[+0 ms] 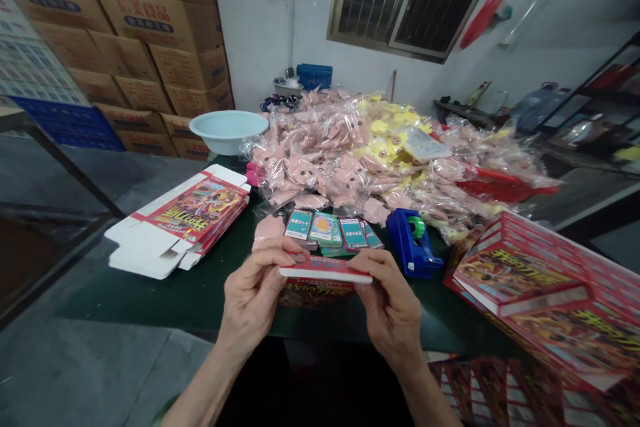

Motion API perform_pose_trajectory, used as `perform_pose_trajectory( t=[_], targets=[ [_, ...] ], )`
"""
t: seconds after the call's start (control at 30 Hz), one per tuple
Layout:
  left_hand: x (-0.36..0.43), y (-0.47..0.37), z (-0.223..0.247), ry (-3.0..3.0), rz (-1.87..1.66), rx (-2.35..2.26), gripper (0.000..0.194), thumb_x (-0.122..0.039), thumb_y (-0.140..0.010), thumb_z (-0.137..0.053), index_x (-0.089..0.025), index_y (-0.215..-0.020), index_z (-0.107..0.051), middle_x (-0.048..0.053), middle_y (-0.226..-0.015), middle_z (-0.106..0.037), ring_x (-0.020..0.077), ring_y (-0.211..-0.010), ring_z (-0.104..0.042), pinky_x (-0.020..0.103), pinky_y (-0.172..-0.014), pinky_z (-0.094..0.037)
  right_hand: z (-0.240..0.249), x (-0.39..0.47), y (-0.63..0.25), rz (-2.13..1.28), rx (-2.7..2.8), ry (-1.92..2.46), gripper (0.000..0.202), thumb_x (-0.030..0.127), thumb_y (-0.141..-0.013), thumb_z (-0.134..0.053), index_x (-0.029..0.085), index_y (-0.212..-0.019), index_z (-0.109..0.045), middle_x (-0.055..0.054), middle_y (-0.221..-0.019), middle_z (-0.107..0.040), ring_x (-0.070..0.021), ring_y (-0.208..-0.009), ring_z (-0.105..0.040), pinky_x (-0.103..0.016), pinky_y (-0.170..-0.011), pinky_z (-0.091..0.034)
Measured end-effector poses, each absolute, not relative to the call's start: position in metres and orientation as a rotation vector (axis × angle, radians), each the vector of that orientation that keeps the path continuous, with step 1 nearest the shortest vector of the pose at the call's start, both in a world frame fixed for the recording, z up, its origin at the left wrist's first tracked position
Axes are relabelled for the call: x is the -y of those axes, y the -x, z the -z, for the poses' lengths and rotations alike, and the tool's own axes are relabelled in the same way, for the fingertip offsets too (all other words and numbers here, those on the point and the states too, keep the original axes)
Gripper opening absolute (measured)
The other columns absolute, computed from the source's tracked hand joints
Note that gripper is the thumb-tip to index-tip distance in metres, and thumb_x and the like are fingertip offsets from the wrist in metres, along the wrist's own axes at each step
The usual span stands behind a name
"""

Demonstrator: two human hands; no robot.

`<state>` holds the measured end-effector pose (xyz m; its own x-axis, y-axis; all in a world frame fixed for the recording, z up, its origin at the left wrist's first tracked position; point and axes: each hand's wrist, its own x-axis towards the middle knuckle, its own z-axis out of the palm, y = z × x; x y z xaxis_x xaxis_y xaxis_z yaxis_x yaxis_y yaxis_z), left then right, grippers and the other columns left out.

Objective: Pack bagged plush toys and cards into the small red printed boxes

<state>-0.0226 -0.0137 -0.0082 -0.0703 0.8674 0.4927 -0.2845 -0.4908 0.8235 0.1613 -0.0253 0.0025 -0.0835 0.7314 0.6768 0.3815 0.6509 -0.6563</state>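
Observation:
A red box with a white edge is held level over the front of the dark green table. My left hand pinches its left end and my right hand pinches its right end, thumbs below and fingers on top. Just beyond the box lie small stacks of cards with teal and green faces. A pink plush piece in clear wrap sits behind my left hand. The blue tape dispenser stands behind my right hand.
Flattened red-and-white cartons lie at left, with a pale blue basin behind. Bagged pink and yellow plush pieces are heaped at the back. Red printed boxes are stacked at right. Brown cartons line the wall.

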Motion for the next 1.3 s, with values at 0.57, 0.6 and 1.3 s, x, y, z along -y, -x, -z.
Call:
perform_pose_trajectory(
  t=[0.57, 0.6, 1.3],
  targets=[
    [0.014, 0.027, -0.005, -1.605, -1.595, -0.773, 0.011, -0.016, -0.086, -0.055, -0.021, -0.094, -0.061, 0.004, -0.097, -0.063, 0.0158, -0.094, -0.059, 0.025, -0.08, -0.047, -0.019, 0.04, -0.152, -0.337, 1.662, 1.112, 0.02, 0.014, -0.085, -0.055, 0.023, -0.103, -0.059, 0.0, -0.093, -0.063, -0.0109, -0.084, -0.06, -0.02, -0.074, -0.048],
    [0.013, 0.026, -0.002, -1.566, -1.628, -0.751, 0.012, -0.015, -0.085, -0.055, -0.021, -0.093, -0.063, 0.004, -0.096, -0.064, 0.0159, -0.094, -0.059, 0.025, -0.079, -0.047, -0.02, 0.04, -0.15, -0.307, 1.66, 1.103, 0.02, 0.012, -0.085, -0.054, 0.023, -0.102, -0.06, 0.0, -0.092, -0.063, -0.0104, -0.084, -0.06, -0.02, -0.074, -0.048],
    [0.002, 0.023, 0.016, -1.639, -1.71, -0.576, 0.033, -0.007, -0.063, -0.077, -0.019, -0.089, -0.06, 0.008, -0.098, -0.067, 0.0226, -0.093, -0.064, 0.031, -0.071, -0.056, 0.032, 0.033, -0.136, 0.045, 1.658, 0.917, 0.043, 0.01, -0.089, -0.044, 0.029, -0.127, -0.048, -0.011, -0.125, -0.049, -0.022, -0.107, -0.057, -0.041, -0.082, -0.053]
  ],
)
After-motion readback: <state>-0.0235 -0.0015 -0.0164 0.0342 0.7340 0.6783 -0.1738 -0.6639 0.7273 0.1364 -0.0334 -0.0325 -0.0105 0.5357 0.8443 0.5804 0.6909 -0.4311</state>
